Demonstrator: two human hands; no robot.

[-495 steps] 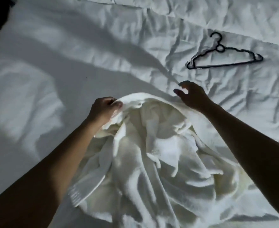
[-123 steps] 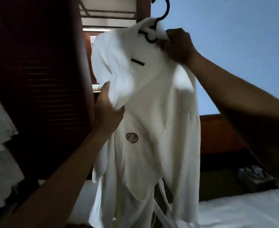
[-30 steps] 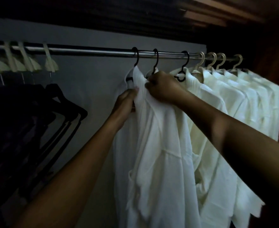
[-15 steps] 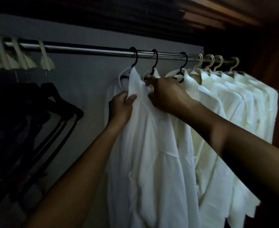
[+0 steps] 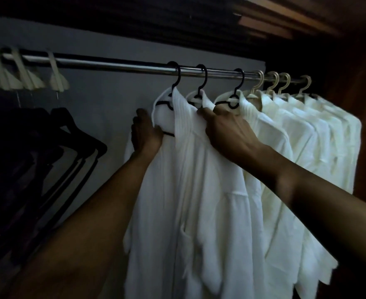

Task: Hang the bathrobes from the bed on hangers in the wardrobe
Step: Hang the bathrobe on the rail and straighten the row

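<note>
The right hand (image 5: 225,128) pinches the collar of the white cloth bathrobe (image 5: 177,186), the left hand (image 5: 145,131) at its shoulder with grip unclear, cream hung robes (image 5: 307,139) crowding right, dark garments (image 5: 20,169) left.
</note>
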